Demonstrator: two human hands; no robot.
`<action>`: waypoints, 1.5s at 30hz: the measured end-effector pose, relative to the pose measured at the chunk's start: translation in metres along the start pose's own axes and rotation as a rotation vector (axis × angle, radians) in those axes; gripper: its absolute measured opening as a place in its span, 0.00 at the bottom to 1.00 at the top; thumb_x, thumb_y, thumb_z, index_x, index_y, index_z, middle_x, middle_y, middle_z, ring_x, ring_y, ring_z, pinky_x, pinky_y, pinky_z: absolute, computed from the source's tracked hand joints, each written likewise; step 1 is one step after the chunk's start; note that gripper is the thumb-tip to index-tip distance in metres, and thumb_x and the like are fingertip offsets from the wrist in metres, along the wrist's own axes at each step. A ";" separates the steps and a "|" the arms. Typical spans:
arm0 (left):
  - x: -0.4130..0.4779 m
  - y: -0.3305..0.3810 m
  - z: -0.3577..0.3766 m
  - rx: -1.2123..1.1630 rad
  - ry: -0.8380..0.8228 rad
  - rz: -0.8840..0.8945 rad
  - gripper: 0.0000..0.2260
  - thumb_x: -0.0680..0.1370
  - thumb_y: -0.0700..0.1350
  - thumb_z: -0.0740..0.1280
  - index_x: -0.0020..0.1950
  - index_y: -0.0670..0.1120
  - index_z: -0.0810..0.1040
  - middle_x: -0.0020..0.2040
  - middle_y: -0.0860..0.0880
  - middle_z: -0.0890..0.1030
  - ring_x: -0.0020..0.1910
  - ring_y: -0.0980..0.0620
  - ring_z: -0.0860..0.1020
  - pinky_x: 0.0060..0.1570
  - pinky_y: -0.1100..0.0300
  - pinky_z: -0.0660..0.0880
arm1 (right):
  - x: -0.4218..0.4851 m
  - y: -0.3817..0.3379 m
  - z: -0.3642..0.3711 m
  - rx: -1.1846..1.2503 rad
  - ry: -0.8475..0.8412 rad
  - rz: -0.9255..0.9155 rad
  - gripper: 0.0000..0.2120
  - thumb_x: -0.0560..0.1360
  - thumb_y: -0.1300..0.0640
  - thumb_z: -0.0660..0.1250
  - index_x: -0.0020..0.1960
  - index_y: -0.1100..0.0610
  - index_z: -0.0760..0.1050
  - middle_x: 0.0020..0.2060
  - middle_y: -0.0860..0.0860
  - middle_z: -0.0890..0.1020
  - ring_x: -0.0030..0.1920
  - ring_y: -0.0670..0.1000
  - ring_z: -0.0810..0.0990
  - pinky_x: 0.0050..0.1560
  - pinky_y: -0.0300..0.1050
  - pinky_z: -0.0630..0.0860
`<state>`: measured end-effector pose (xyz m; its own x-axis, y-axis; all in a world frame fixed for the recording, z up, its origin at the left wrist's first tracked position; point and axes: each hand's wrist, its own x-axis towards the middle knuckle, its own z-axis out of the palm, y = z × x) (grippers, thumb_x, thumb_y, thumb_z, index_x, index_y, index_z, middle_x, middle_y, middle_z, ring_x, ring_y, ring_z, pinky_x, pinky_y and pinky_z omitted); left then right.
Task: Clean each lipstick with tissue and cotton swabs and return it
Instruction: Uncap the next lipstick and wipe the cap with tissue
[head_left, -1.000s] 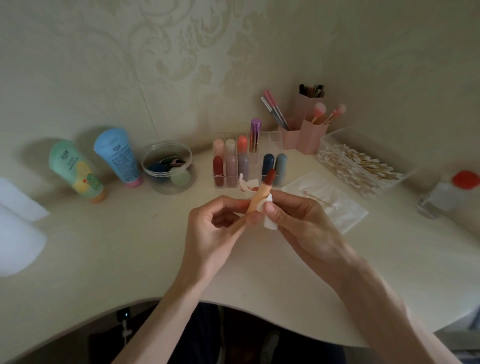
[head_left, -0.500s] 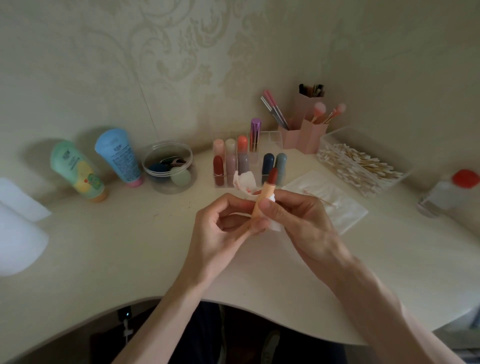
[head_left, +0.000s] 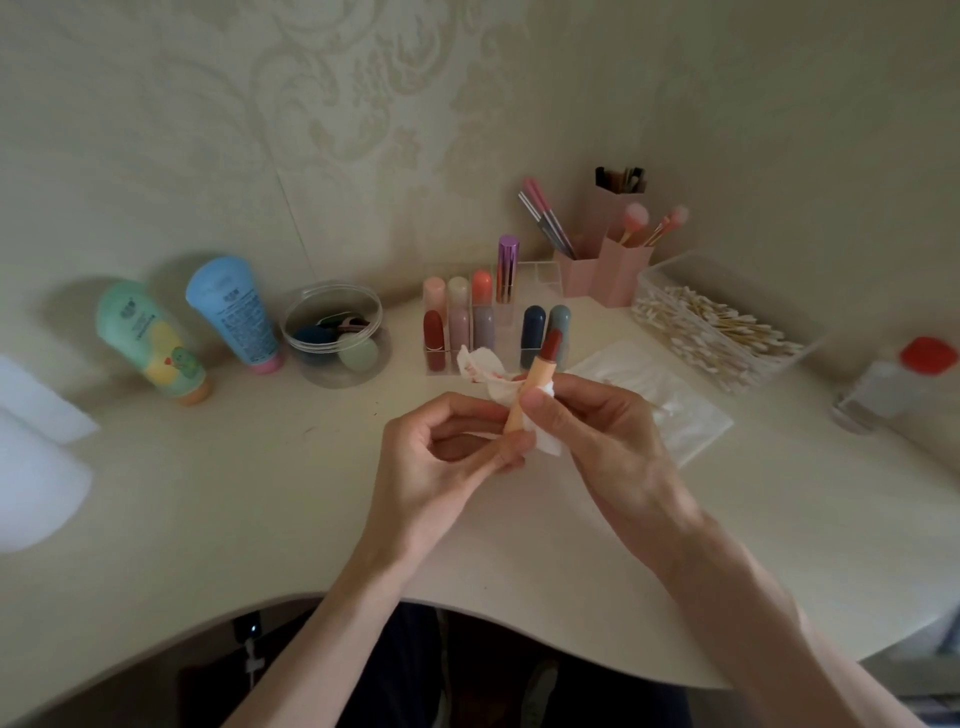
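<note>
Above the curved cream desk, before the clear acrylic organiser, the left hand is pinched round the base, and the right hand is pinched, through a crumpled red-stained white tissue, on the case of a peach-cased dark-red lipstick, seemingly steadied thus for wiping.
</note>
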<state>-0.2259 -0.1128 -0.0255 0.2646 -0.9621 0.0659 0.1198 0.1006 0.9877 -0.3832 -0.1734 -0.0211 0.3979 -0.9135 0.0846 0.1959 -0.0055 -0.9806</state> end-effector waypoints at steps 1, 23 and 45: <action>0.000 0.001 0.001 -0.022 -0.030 -0.021 0.12 0.71 0.42 0.77 0.52 0.39 0.84 0.43 0.42 0.88 0.39 0.41 0.87 0.41 0.56 0.83 | 0.000 0.000 -0.001 0.018 -0.007 -0.004 0.14 0.79 0.54 0.72 0.58 0.62 0.85 0.53 0.61 0.87 0.56 0.58 0.86 0.60 0.53 0.78; 0.002 -0.007 -0.003 0.084 0.035 0.010 0.14 0.64 0.45 0.82 0.44 0.41 0.85 0.37 0.42 0.86 0.32 0.50 0.82 0.36 0.60 0.79 | 0.001 0.005 0.001 -0.031 -0.009 0.029 0.14 0.78 0.55 0.73 0.59 0.63 0.85 0.53 0.60 0.88 0.59 0.61 0.86 0.68 0.65 0.77; 0.001 -0.002 -0.004 0.024 -0.046 -0.076 0.10 0.71 0.44 0.77 0.50 0.42 0.87 0.43 0.45 0.87 0.40 0.46 0.86 0.33 0.60 0.78 | -0.001 0.002 -0.001 -0.041 -0.041 -0.017 0.13 0.79 0.57 0.72 0.59 0.63 0.84 0.48 0.58 0.88 0.49 0.54 0.86 0.55 0.49 0.79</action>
<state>-0.2220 -0.1132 -0.0280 0.2114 -0.9774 -0.0038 0.1144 0.0209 0.9932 -0.3844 -0.1732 -0.0233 0.4317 -0.8956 0.1073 0.1660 -0.0381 -0.9854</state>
